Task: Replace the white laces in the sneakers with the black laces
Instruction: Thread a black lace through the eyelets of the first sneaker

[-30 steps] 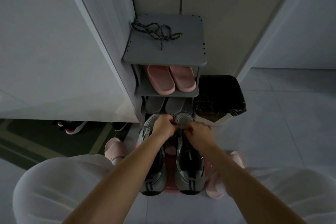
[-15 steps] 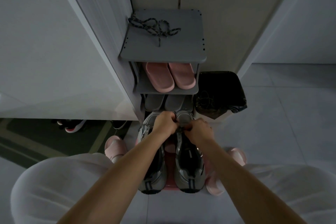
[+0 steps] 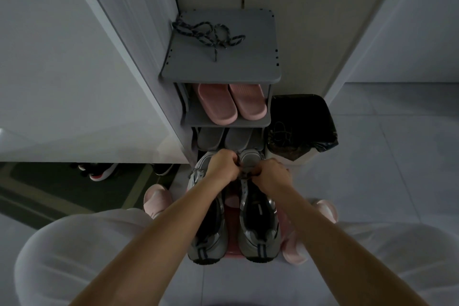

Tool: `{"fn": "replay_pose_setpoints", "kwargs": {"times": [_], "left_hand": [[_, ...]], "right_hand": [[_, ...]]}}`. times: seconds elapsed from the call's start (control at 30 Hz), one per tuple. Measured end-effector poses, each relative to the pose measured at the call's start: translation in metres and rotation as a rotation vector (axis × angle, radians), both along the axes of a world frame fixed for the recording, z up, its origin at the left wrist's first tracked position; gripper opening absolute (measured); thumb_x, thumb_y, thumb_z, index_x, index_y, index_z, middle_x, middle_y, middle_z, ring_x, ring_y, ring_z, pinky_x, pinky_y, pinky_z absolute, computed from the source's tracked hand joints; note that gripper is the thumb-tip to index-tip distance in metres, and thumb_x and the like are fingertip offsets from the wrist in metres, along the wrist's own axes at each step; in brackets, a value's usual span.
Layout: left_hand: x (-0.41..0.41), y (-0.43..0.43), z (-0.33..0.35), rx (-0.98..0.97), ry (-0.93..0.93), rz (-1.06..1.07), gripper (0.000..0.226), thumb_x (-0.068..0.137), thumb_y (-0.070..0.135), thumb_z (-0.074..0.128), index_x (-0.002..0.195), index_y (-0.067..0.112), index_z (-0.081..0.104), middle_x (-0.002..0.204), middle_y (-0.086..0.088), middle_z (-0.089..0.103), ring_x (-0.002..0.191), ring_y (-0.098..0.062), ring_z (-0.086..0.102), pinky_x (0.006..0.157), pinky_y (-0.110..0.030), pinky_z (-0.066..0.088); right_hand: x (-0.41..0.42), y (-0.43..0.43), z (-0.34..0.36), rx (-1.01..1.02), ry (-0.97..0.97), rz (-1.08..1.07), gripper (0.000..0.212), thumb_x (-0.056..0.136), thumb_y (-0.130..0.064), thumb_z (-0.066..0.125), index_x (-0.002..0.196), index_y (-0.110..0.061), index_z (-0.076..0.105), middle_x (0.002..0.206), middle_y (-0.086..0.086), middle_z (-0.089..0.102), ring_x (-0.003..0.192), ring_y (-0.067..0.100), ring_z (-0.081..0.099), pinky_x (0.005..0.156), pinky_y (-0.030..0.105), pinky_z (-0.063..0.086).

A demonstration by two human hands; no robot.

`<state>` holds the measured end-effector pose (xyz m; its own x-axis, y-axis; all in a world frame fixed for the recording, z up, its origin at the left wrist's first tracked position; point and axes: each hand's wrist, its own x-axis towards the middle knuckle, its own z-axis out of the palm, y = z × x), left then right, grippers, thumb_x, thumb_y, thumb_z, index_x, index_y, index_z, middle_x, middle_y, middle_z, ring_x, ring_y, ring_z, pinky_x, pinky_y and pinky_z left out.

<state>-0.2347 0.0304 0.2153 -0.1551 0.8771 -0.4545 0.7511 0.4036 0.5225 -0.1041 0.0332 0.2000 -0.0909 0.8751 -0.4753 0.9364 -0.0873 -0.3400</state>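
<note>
Shelving looms largest: a grey shoe rack (image 3: 221, 67) rises just beyond our hands, and a bin lined in black plastic (image 3: 304, 117) stands beyond and to the right of our right hand. Beneath our hands and forearms the two grey sneakers (image 3: 258, 233) stand side by side on a pink stool (image 3: 232, 200), toes pointing away from us. Beyond the knuckles, pink slippers (image 3: 231, 103) fill one shelf and grey slippers (image 3: 223, 140) the next down, close to the sneaker toes. Our left hand (image 3: 222, 166) and right hand (image 3: 272, 175) meet over the front of the right-side sneaker. Their fingers are curled and pinch a dark strand (image 3: 244, 174) between them. Our fists hide the eyelets there. The black laces (image 3: 207, 35) lie loosely tangled on the rack's top, well beyond both hands.
</note>
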Motion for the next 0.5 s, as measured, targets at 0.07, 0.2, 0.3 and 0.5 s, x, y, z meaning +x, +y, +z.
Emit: {"fn": "replay_pose_setpoints", "kwargs": {"times": [0.07,0.2,0.3,0.5], "left_hand": [[0.001,-0.001,-0.002,0.004,-0.013,0.002,0.012,0.078,0.016,0.068,0.074,0.005,0.067,0.079,-0.017,0.069,0.08,-0.03,0.066,0.06,-0.029,0.043],[0.005,-0.002,-0.004,0.012,-0.018,-0.009,0.018,0.079,0.02,0.069,0.082,0.003,0.07,0.086,-0.017,0.07,0.085,-0.031,0.065,0.067,-0.031,0.047],[0.006,-0.003,-0.004,0.003,-0.017,0.011,0.02,0.08,0.023,0.07,0.078,0.003,0.069,0.087,-0.017,0.069,0.086,-0.032,0.064,0.065,-0.031,0.043],[0.011,-0.003,-0.015,-0.034,-0.025,0.099,0.023,0.081,0.026,0.068,0.077,0.004,0.059,0.086,-0.014,0.067,0.087,-0.031,0.064,0.063,-0.03,0.041]], "right_hand": [[-0.002,0.0,0.0,-0.001,-0.009,-0.01,0.032,0.08,-0.027,0.058,0.109,-0.015,0.065,0.111,0.008,0.061,0.103,0.029,0.058,0.087,0.037,0.044],[-0.007,0.002,0.0,0.002,-0.009,-0.069,0.035,0.08,-0.027,0.059,0.111,-0.011,0.063,0.114,0.011,0.061,0.105,0.03,0.059,0.09,0.038,0.044],[-0.009,0.001,-0.001,0.058,-0.074,-0.043,0.035,0.084,-0.026,0.056,0.114,-0.009,0.06,0.118,0.011,0.058,0.11,0.029,0.056,0.092,0.038,0.041],[-0.017,-0.001,0.001,0.143,-0.186,0.071,0.027,0.091,-0.022,0.05,0.115,-0.012,0.059,0.121,0.009,0.057,0.114,0.027,0.054,0.096,0.037,0.035]]}}
